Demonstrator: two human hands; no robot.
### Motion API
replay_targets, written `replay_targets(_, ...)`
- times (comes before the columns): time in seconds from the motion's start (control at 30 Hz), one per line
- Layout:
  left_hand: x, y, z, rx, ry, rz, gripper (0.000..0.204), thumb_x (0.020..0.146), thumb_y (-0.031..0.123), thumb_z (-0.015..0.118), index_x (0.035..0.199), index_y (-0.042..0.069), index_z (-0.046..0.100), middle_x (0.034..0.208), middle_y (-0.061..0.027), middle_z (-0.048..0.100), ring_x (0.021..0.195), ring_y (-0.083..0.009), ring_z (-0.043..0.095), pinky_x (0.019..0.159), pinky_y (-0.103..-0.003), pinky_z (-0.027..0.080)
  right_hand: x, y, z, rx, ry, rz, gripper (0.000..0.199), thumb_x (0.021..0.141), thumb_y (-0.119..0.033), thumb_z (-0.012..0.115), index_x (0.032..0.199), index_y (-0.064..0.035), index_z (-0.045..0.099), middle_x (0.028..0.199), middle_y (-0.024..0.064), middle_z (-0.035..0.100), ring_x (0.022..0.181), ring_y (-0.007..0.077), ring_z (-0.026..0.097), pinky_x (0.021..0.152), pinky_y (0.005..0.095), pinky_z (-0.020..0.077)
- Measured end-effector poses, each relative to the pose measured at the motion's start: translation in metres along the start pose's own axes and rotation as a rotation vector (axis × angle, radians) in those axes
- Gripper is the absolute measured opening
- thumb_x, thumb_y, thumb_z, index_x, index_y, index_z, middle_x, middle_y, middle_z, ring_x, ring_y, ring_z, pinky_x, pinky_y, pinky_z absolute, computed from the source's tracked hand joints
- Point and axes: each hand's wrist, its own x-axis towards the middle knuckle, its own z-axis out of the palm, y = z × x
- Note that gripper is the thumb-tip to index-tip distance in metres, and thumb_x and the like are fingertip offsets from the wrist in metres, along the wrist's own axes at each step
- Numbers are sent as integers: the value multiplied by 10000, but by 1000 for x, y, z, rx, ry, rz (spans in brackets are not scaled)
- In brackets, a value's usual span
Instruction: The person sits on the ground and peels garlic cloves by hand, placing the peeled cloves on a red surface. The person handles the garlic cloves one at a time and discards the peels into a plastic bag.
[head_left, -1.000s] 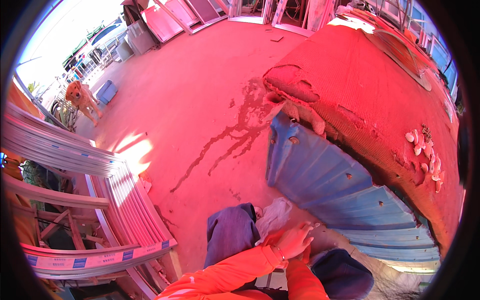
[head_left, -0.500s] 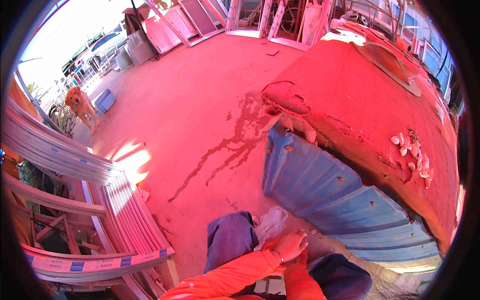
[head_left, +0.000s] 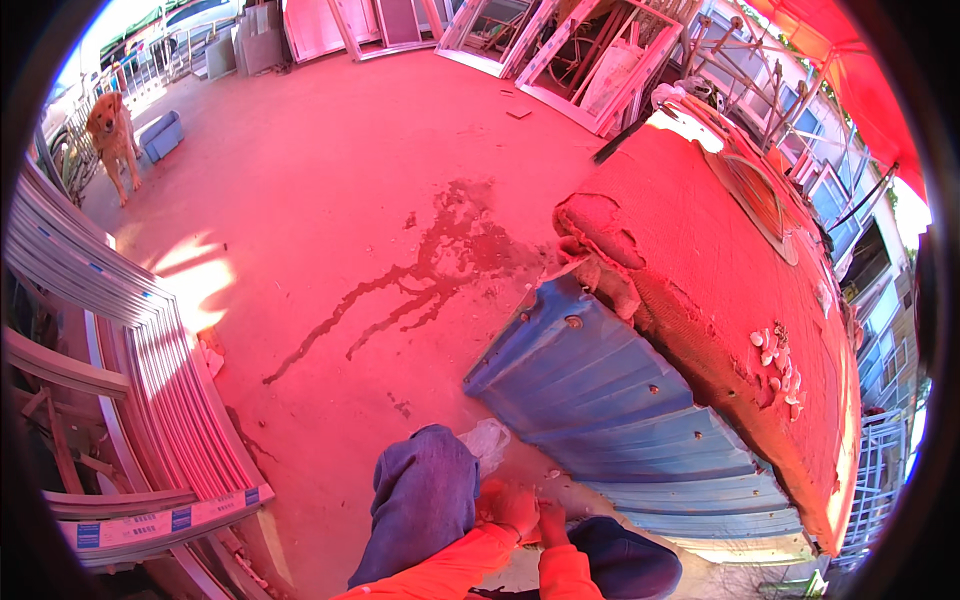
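Observation:
My left hand (head_left: 512,508) is low between my knees, with its fingers curled inward. Close against it is my right hand (head_left: 552,523), also closed. Anything pinched between them is too small or too hidden to make out. A crumpled translucent plastic bag (head_left: 487,443) lies on the ground just beyond my left hand, beside my left knee (head_left: 425,490). To the right of the hands, a blue corrugated metal sheet (head_left: 610,400) leans against a large worn padded block (head_left: 690,250).
Several small pale pieces (head_left: 778,360) lie on the block. Long metal profiles (head_left: 185,400) are stacked at left. A dog (head_left: 112,140) stands far left near a blue-grey bin (head_left: 161,136). Window frames (head_left: 590,80) lean at the back. A wet stain (head_left: 440,265) marks the floor.
My left hand was stretched out with fingers apart; now it is curled in beside my right hand, which shows more clearly. The whole view has tilted and shifted, showing more on the right.

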Motion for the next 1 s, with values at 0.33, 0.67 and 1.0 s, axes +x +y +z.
replay_targets(0.33, 10, 9, 39, -299, -105, -176, 306, 979, 316, 519, 922, 66, 686, 862, -212, 708, 795, -418, 690, 674, -538, 526, -26, -55, -51, 259, -114, -64, 238, 938, -65, 694, 1148, 2, 604, 1073, 77, 691, 982, 165, 668, 855, 296, 539)
replay_targets(0.67, -1, 12, 28, -240, -136, -226, 236, 818, 277, 699, 967, 98, 668, 976, -185, 636, 946, -395, 620, 818, -528, 456, -27, -90, -29, -18, -78, 55, 112, 959, -88, 671, 1048, -21, 678, 929, 34, 708, 789, 101, 654, 730, 255, 540)
replay_targets(1.0, -7, 5, 27, -176, -149, -77, 151, 780, 188, 717, 873, 69, 707, 873, -180, 682, 895, -382, 663, 774, -486, 519, -32, -80, -37, -50, -39, -67, 97, 923, -36, 697, 923, 61, 695, 832, 83, 718, 726, 133, 684, 676, 281, 590)
